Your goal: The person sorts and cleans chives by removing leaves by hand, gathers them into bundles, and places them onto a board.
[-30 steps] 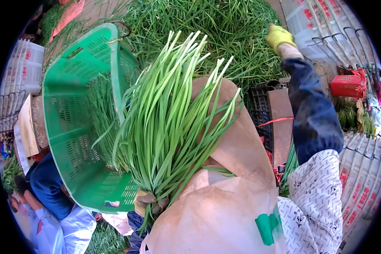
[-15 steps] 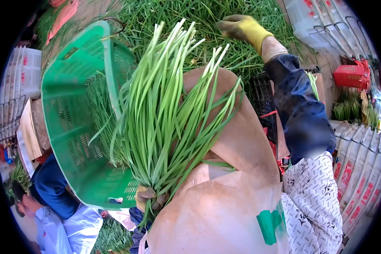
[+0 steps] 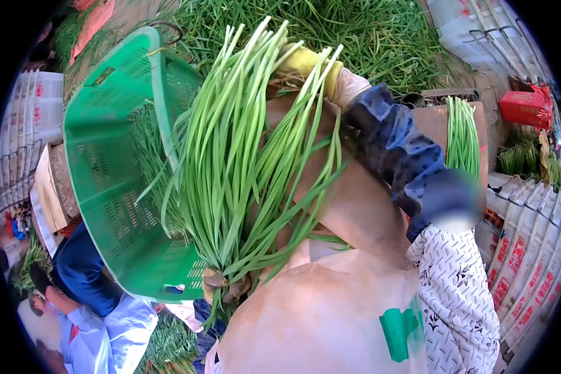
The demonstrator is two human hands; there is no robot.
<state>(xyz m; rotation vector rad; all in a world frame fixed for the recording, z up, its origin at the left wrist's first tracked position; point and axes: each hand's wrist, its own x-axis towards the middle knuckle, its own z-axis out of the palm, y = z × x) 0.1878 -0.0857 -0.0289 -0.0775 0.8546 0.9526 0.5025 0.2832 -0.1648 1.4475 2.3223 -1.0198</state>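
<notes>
My left hand (image 3: 218, 287), in a dirty glove, is closed around the leaf-tip end of a loose bunch of garlic chives (image 3: 230, 174). The bunch fans upward over my lap, pale stem ends at the top. Behind those pale ends is my right hand (image 3: 300, 63) in a yellow glove, its fingers hidden by the stems. Left of the bunch, a green plastic basket (image 3: 93, 149) leans with more chives (image 3: 149, 143) inside. A large heap of green leaves (image 3: 380, 50) lies on the ground beyond.
A stained apron (image 3: 305, 299) covers my lap. At right, a tied chive bundle (image 3: 461, 137) rests on a board near a red box (image 3: 525, 109). White crates (image 3: 523, 249) stand along the right side. Another person in a light blue garment (image 3: 118, 330) sits at lower left.
My right hand has moved left from the leaf heap to behind the pale stem ends. The chive bundle on the board is now more visible. My left hand keeps its hold.
</notes>
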